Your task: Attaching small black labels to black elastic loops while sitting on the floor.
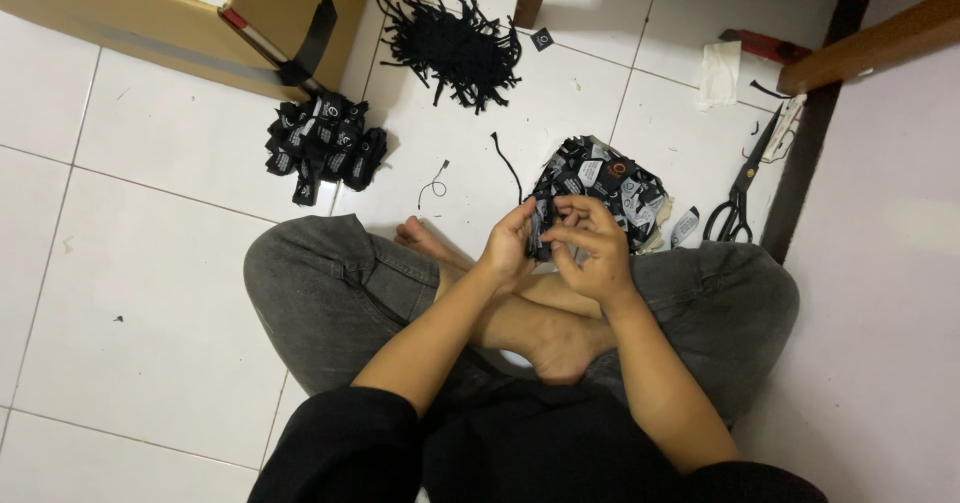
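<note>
- Head view, looking down: a person sits cross-legged on the white tiled floor [150,263], in grey trousers and black sleeves, with both hands raised together above the ankles.
- The left hand [508,248] is curled around a small stack of black tags [541,231]. It holds them from the 9 o'clock side, the thumb on top.
- The right hand [590,248] is closed in a narrow pinch on the same stack from the 3 o'clock side; the fingertips [560,235] touch the edge of the tags. So the tags are held between both hands, not lying on the floor.
- Just behind the hands, at 12 o'clock, lies a loose heap of printed black tags [605,188] with white marks.
- At 10 o'clock from the hands there is a group of tied bundles [325,148], near the corner of a cardboard box [150,18].
- At 11 o'clock, further away, lies a pile of black strings [455,48]; one single string [507,163] lies between that pile and the heap.
- At 3 o'clock, black scissors [738,198] rest on the floor, well apart from the hands.
- To do this step well, I think the left hand should keep the stack square and firm while the right hand moves only one tag at a time, so the edges stay aligned and nothing slips out. Whether a string is already around the stack, I cannot tell.
</note>
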